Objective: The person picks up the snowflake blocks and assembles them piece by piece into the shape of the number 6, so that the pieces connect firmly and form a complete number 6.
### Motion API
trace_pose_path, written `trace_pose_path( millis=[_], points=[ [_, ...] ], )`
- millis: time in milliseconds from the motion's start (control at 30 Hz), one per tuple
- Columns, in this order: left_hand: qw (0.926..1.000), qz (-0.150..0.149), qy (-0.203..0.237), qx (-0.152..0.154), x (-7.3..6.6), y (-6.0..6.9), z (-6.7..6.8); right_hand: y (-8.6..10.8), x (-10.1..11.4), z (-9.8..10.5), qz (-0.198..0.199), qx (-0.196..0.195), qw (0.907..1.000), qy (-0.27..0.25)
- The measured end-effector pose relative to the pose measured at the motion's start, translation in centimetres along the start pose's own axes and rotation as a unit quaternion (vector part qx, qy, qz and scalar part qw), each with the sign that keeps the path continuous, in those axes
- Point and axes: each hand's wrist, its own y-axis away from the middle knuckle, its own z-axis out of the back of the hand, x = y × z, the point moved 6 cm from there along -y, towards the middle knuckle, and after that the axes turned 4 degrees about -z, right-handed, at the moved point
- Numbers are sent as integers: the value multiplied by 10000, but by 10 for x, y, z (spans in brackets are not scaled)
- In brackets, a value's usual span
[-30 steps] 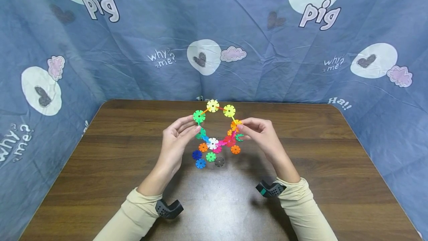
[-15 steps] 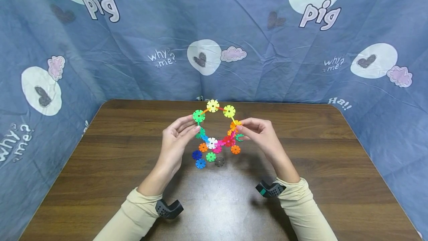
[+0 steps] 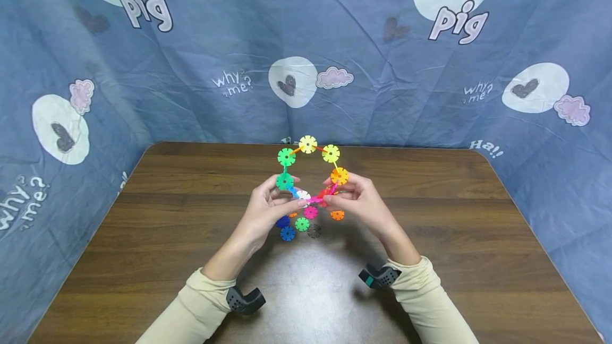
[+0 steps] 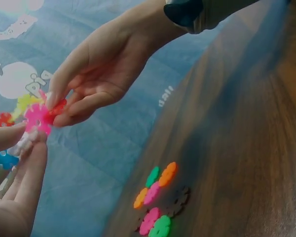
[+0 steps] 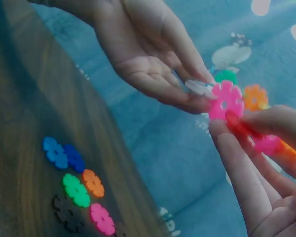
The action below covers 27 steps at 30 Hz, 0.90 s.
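Table (image 3: 167,238) below | ring of linked discs (image 3: 331,153) up in the air above it | left hand (image 3: 269,210) pinching white disc (image 5: 198,87) | right hand (image 3: 360,200) pinching red disc (image 5: 239,126) | pink disc (image 5: 226,100) right between, seating hard to tell | best bet: hold everything square, press gently, no twisting!

The place looks like a small draped filming booth; what kind of room lies behind the cloth cannot be told. A blue printed fabric backdrop (image 3: 382,110), creased and lettered "pig" and "why me?", hangs behind a dark wood-grain worktop (image 3: 143,227) and along both its sides. Black wrist cameras (image 3: 245,300) sit at both cream cuffs (image 3: 207,292), and a pale patch of reflected light (image 3: 311,301) shines on the worktop's near part.
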Motion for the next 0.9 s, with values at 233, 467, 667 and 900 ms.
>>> trace_pose_path(
  millis=[233,467,667,900],
  points=[
    [9999,-80,98,16,-3,3,-3,2,6,-3,167,165,9997,-91],
    [9994,-343,36,-94,-16,2,13,7,15,19,305,-24,9995,-81],
    [9989,-289,-301,198,-18,2,12,5,11,19,96,364,9991,182],
    [9977,-187,-499,427,-12,2,5,5,11,16,347,445,9984,47]
  ],
)
